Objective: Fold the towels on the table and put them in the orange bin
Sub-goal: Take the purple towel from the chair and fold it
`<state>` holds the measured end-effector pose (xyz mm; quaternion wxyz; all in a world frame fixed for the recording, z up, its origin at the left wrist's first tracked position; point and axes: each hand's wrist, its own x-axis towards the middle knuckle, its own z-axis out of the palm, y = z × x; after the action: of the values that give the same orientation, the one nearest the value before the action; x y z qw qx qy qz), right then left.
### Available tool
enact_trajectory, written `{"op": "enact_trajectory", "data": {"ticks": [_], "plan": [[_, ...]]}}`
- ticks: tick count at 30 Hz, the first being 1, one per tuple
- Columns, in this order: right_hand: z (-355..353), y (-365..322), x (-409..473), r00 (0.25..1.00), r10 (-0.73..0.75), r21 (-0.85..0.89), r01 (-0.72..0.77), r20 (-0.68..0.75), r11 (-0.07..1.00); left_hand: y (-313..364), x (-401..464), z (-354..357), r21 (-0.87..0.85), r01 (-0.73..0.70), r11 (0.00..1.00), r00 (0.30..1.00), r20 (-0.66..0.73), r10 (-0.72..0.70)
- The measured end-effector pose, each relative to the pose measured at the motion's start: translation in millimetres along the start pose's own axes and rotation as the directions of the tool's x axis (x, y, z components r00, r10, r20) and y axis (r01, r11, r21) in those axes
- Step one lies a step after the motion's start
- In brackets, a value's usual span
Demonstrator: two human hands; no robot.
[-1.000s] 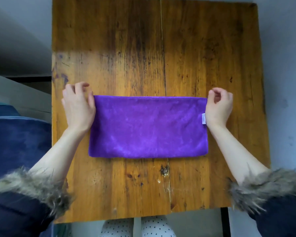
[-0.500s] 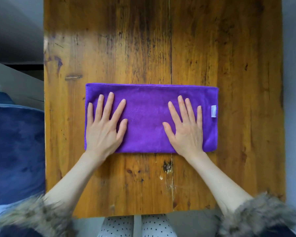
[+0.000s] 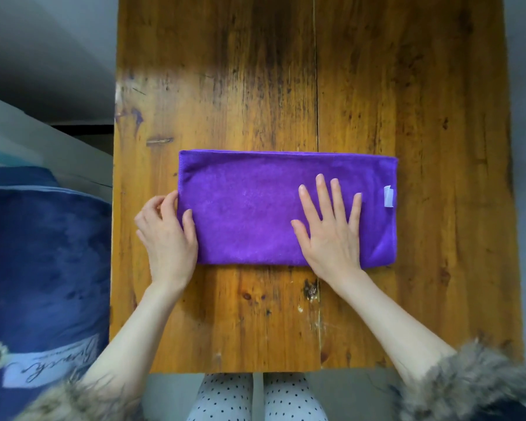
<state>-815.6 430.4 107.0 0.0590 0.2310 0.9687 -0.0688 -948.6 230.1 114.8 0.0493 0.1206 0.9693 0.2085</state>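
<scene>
The purple towel (image 3: 268, 208) lay folded into a long strip across the wooden table (image 3: 225, 86). My right hand (image 3: 331, 229) pressed flat and spread on its right half, while my left hand (image 3: 164, 235) pinched the left short edge, thumb on top. To fold well, I judged the left end should be carried over squarely onto the right edge, my flat palm anchoring the cloth.

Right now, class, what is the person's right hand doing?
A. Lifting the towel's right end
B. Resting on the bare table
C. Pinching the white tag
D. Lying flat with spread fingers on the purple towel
D: the right hand lies palm down, fingers straight and spread, on the purple towel, apart from the white tag.
</scene>
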Motion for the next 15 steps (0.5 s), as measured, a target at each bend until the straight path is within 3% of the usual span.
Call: {"op": "enact_trajectory", "data": {"ticks": [7,10,15], "plan": [[9,-35,-2,0.996,-0.054,-0.012,0.055,0.067,0.998,8,8,-4,-0.039,0.295,0.955,0.952,0.098,-0.290],[11,-35,-1,0.997,-0.052,-0.022,0.054,0.065,0.998,11,14,-7,-0.002,0.311,0.951,0.941,0.141,-0.307],[9,-40,13,0.998,-0.026,-0.017,0.027,0.062,0.999,13,33,-18,0.045,0.193,0.980,0.970,0.143,-0.197]]}}
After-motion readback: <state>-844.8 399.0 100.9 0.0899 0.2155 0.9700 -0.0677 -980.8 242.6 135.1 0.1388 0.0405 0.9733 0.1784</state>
